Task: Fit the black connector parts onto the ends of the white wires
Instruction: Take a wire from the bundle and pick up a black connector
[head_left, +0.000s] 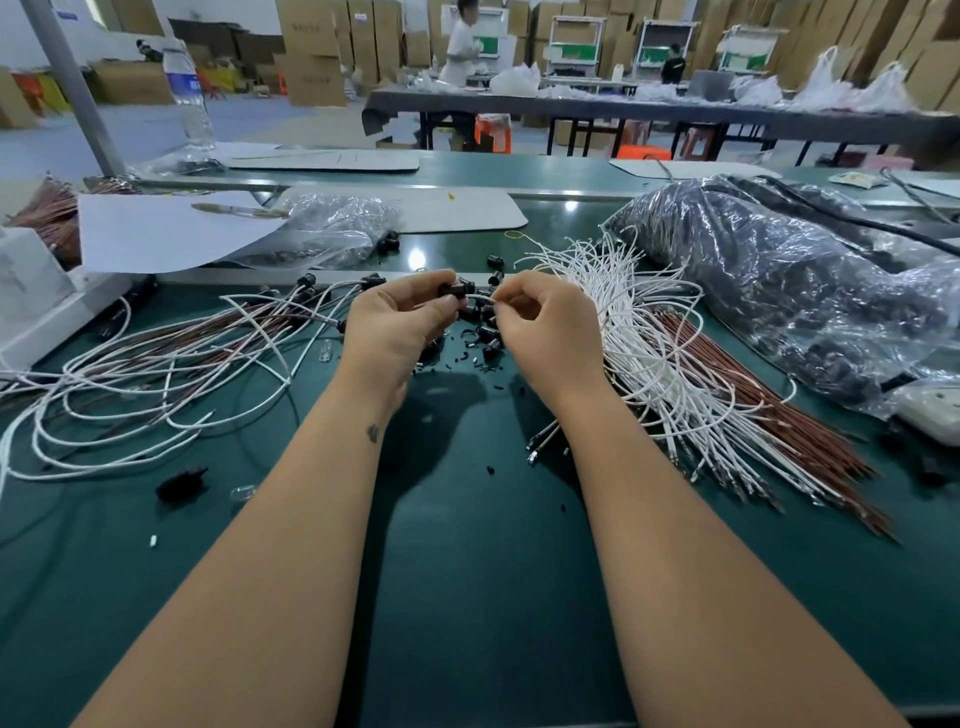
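Note:
My left hand (397, 322) pinches a small black connector (451, 289) between thumb and fingers. My right hand (545, 325) pinches the end of a white wire (480, 295) right next to that connector. Whether the wire tip is inside the connector I cannot tell. Under and behind my hands lies a loose heap of black connectors (485, 332) on the green table (467, 545). A thick bundle of bare white wires (649, 332) lies to the right. Wires with black connectors on their ends (171, 364) are spread to the left.
Brown wires (779, 410) lie beside the white bundle. A big clear plastic bag of dark parts (779, 275) fills the right. A smaller bag (332, 228) and white sheets (166, 234) lie at the back left, near a water bottle (189, 98). People work at a far table.

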